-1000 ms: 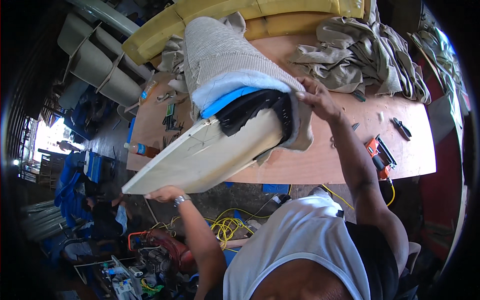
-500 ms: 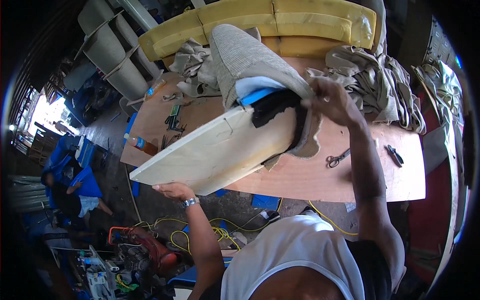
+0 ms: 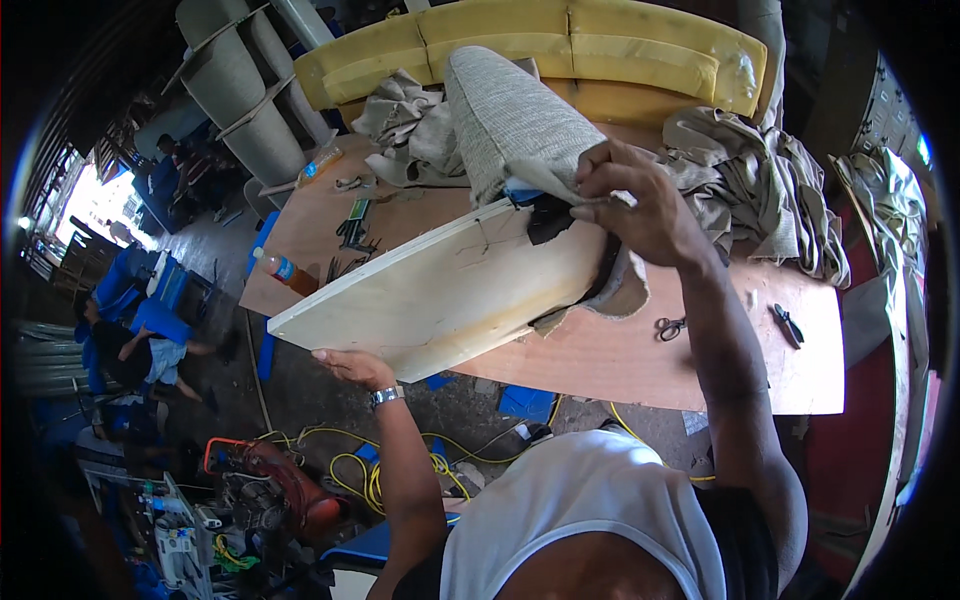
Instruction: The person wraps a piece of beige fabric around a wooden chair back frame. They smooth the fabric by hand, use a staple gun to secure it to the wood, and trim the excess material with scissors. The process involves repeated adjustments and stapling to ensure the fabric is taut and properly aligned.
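Note:
A pale wooden panel [image 3: 420, 300] is tilted up over the workbench, its bare face toward me. My left hand [image 3: 355, 370] holds its lower left edge, the palm against the wood. Grey woven upholstery fabric [image 3: 520, 115] wraps the padded far part of the piece. My right hand [image 3: 640, 205] pinches a flap of that fabric at the panel's upper right corner, fingers curled. Black cloth [image 3: 550, 220] and a bit of blue show under the flap. A fabric edge [image 3: 628, 290] hangs loose along the right side.
Scissors [image 3: 671, 328] and pliers [image 3: 788, 325] lie on the workbench [image 3: 740, 370] at right. Crumpled fabric [image 3: 750, 180] is heaped behind them; a yellow curved sofa back [image 3: 500, 45] stands beyond. An orange bottle [image 3: 285, 270] sits at left. Yellow hose [image 3: 375, 480] and a red machine [image 3: 290, 490] are on the floor.
My right hand has moved slightly left and drawn the fabric flap over the panel's corner, covering more of the white and blue layers. My left hand keeps its hold on the panel.

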The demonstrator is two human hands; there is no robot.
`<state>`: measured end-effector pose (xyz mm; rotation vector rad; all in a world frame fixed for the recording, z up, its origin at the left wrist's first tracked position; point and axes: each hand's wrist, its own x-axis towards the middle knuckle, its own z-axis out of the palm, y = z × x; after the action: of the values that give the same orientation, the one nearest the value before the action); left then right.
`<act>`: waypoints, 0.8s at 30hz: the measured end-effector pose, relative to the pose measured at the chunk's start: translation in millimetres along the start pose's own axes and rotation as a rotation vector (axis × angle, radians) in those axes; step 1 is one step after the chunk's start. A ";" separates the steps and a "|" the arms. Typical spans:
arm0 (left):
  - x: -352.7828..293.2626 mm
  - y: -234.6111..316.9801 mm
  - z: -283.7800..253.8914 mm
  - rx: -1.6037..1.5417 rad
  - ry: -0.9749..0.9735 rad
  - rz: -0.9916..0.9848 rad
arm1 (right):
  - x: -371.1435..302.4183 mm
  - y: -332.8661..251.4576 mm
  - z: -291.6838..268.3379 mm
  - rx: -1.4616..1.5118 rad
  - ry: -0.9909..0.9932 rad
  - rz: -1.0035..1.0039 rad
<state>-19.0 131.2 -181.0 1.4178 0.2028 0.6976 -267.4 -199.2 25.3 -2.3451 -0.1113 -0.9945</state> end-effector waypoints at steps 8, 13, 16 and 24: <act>-1.1 7.2 -22.3 -0.142 -0.085 0.159 | -53.7 -57.2 29.8 0.239 -0.416 0.070; -31.8 91.8 -21.9 -0.012 -0.224 1.035 | -40.9 -49.9 16.0 -0.453 -0.009 -0.036; -47.4 142.0 2.4 -0.073 -0.708 1.261 | -52.6 -6.8 37.7 -0.705 0.032 0.016; -79.7 221.6 102.7 0.300 -1.106 1.294 | -37.6 14.7 44.7 -0.679 0.259 -0.295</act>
<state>-99.1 0.3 25.1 1.9464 -1.6509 0.7673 -261.9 -181.6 -32.0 -2.8174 -0.0157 -1.6836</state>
